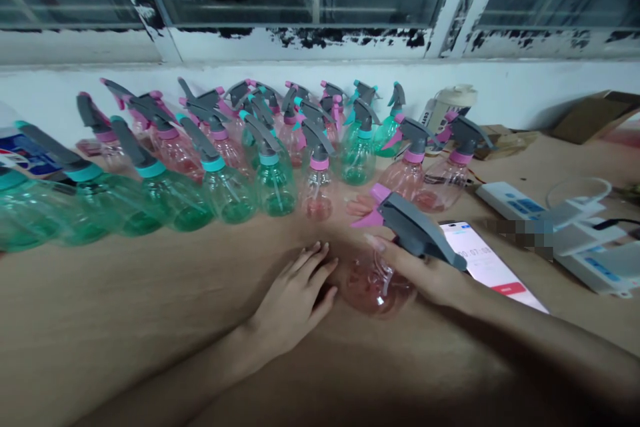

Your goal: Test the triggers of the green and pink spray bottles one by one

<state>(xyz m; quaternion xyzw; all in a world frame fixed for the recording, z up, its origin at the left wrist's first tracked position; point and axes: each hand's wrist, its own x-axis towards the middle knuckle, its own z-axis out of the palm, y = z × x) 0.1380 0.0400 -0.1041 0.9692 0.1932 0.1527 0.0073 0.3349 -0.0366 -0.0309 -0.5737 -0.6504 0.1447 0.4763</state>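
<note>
A pink transparent spray bottle [373, 283] with a grey trigger head [415, 230] and pink nozzle stands on the wooden table [125, 320] in front of me. My right hand [425, 273] is wrapped round its neck just under the trigger head. My left hand [295, 297] lies flat on the table with its fingers stretched out, fingertips almost touching the bottle's left side. Behind it stand several green [273, 183] and pink [319, 190] spray bottles in rows reaching back to the wall.
A phone [493, 267] with a lit screen lies right of the held bottle. Further right sit a white power strip [510, 201] and white devices [595, 253]. A cup [453, 103] and cardboard pieces [595, 113] are at the back right by the wall.
</note>
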